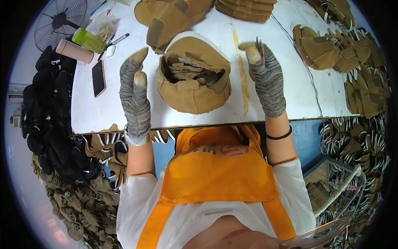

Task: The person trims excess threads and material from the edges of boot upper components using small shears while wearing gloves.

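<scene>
In the middle of the white table a brown fabric cap (195,97) lies with its opening up, its white-edged brim pointing away from me. Folded brown and grey pieces (195,74) show inside the opening. To its left is my left hand (137,95), in a grey knit glove with bare fingertips; it is open, its fingers apart, and holds nothing. My right hand (267,79), gloved alike, is raised to the right of the cap with its fingers bent. A thin dark tip sticks out at these fingers, beside a small red spot; what it belongs to is hidden. Neither hand touches the cap.
More brown caps (174,20) lie at the far side, with a stack (246,9) beside them and others (317,47) at the right. A phone (98,79), pink tumbler (74,50), green container (88,40) and pens (120,39) lie left. A cable (304,68) crosses the table's right side.
</scene>
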Tool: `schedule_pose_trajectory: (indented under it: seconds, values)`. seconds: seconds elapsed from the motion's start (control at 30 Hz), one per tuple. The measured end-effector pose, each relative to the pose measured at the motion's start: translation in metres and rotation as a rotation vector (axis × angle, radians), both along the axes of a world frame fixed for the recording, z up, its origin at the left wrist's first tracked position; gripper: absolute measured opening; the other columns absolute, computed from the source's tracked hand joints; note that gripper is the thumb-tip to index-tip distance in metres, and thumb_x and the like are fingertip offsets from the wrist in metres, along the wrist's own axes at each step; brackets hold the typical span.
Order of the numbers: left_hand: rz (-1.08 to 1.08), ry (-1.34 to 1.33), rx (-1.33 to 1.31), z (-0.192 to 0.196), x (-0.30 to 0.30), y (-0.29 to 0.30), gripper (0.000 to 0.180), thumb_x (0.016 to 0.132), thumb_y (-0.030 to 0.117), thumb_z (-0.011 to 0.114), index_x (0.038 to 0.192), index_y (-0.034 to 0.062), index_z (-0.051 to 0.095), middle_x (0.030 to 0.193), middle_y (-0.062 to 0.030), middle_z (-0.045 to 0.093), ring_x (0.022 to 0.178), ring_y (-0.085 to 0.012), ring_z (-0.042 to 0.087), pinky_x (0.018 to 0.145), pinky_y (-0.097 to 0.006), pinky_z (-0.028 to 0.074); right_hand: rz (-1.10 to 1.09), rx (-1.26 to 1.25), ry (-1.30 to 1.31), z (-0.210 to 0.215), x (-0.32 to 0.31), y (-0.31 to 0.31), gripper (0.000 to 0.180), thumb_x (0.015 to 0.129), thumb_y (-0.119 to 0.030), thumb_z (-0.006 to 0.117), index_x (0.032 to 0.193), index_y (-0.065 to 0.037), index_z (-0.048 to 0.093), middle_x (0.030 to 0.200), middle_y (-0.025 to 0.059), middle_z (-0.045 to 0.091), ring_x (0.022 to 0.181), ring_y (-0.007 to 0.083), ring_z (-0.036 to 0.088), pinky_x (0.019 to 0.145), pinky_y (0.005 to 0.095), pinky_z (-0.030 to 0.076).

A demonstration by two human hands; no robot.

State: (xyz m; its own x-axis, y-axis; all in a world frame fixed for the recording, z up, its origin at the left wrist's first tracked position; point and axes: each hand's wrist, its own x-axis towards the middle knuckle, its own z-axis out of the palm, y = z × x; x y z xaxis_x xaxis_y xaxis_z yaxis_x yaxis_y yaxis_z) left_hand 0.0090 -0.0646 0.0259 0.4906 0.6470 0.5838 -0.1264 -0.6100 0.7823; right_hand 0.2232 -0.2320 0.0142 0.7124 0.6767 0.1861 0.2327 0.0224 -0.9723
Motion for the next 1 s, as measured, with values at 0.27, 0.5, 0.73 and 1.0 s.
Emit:
schedule_pose_trajectory:
  seconds: [0.27, 0.5, 0.73, 1.0]
  values:
    - [-0.252, 0.108, 0.013, 0.004, 0.023, -0.017, 0.039, 0.083, 0.034, 0.066, 0.106, 0.0039, 0.064, 0.102, -0.0114, 0.062, 0.101, -0.0247, 0.054, 0.087, -0.038, 0.045, 0.313, 0.142, -0.079, 0.015, -0.034, 0.032, 0.028, 0.081, -0.022, 0.069, 0.103, -0.005, 0.063, 0.086, 0.0086, 0.065, 0.068, 0.0179, 0.061, 0.064, 0.0273, 0.052]
    - [-0.229, -0.086, 0.218, -0.022, 0.031, -0.004, 0.029, 0.087, 0.03, 0.062, 0.1, 0.0045, 0.063, 0.102, -0.0121, 0.06, 0.095, -0.0264, 0.054, 0.083, -0.036, 0.044, 0.329, 0.224, -0.287, 0.005, -0.033, 0.044, 0.025, 0.082, -0.022, 0.068, 0.1, -0.004, 0.064, 0.085, 0.0107, 0.063, 0.075, 0.0203, 0.061, 0.068, 0.0297, 0.051]
    - [-0.172, -0.12, 0.242, -0.035, 0.032, -0.002, 0.032, 0.084, 0.032, 0.064, 0.104, 0.0068, 0.063, 0.102, -0.0112, 0.06, 0.092, -0.0272, 0.055, 0.08, -0.036, 0.046, 0.116, -0.007, -0.467, 0.032, 0.027, 0.129, 0.043, 0.086, -0.04, 0.06, 0.104, -0.001, 0.064, 0.098, 0.0154, 0.066, 0.093, 0.0263, 0.062, 0.083, 0.032, 0.048]
    - [-0.148, -0.126, 0.312, -0.027, 0.026, -0.003, 0.032, 0.083, 0.031, 0.065, 0.103, 0.0068, 0.063, 0.1, -0.0109, 0.06, 0.092, -0.0279, 0.056, 0.083, -0.037, 0.046, 0.29, -0.475, -0.664, 0.041, 0.023, 0.237, 0.05, 0.084, -0.046, 0.057, 0.111, -0.004, 0.06, 0.096, 0.0189, 0.065, 0.088, 0.0331, 0.061, 0.081, 0.0396, 0.047]
